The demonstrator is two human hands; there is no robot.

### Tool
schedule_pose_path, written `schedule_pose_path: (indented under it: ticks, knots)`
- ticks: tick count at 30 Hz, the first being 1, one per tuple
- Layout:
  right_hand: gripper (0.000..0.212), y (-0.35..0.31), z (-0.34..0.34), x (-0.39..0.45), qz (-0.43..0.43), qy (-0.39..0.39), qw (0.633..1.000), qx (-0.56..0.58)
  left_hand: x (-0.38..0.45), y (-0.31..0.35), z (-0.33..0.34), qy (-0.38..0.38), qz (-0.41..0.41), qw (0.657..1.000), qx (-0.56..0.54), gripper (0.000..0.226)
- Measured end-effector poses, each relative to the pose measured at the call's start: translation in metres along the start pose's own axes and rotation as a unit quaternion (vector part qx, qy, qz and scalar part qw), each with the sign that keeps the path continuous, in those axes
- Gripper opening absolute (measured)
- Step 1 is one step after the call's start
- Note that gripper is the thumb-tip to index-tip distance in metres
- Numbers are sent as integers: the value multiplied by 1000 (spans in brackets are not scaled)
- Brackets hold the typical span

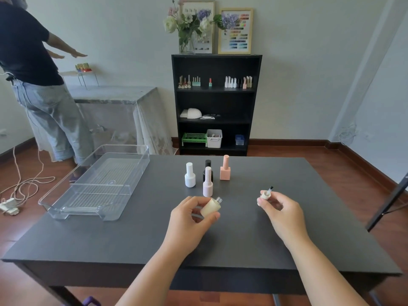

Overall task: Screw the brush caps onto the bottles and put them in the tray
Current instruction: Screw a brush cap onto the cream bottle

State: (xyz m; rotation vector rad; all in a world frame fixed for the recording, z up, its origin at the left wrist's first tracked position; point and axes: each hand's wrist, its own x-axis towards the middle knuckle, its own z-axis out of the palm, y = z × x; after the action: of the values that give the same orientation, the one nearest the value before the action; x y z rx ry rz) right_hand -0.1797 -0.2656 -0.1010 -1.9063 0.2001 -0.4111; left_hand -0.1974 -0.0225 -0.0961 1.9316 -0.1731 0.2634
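Observation:
My left hand (189, 224) grips a cream bottle (210, 207), tilted with its open threaded neck pointing up and right. My right hand (280, 208) pinches the matching cream brush cap (265, 195), its black brush tip pointing up and away. Bottle and cap are apart by about a hand's width. On the dark table (242, 239) behind them stand capped bottles: white (190, 175), black (207, 166), pale pink ribbed (207, 182), and peach (225, 168). The clear plastic tray (72, 206) lies at the table's left with nothing in it.
A black shelf unit (216, 102) with small bottles and boxes stands against the far wall. A person (33, 80) stands at the far left beside a cloth-covered table. Cables and a power strip (8, 206) lie on the floor at left.

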Motion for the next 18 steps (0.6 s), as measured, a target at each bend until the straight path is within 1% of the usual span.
schedule_pose_path:
  ticks: [3, 5, 7, 9, 13, 18]
  knots:
    - [24, -6, 5, -18, -75, -67, 995, -4, -1, -4, -4, -3, 6, 1000, -3, 28]
    - [24, -10, 11, -27, -109, -112, 988, -16, -2, -7, -6, -2, 9, 1000, -2, 32]
    - [24, -16, 16, -34, -82, -166, 982, 34, -3, -8, -7, 2, 23, 1000, 4, 35]
    - [24, -18, 21, -38, -72, -197, 976, 52, -4, -9, -7, 8, 31, 999, 2, 38]
    - [24, -17, 24, -40, -98, -182, 978, 20, -4, -11, -7, 21, 17, 1000, -5, 39]
    - [32, -17, 23, -42, -113, -178, 977, 27, -5, -13, -6, 16, 15, 1000, 0, 40]
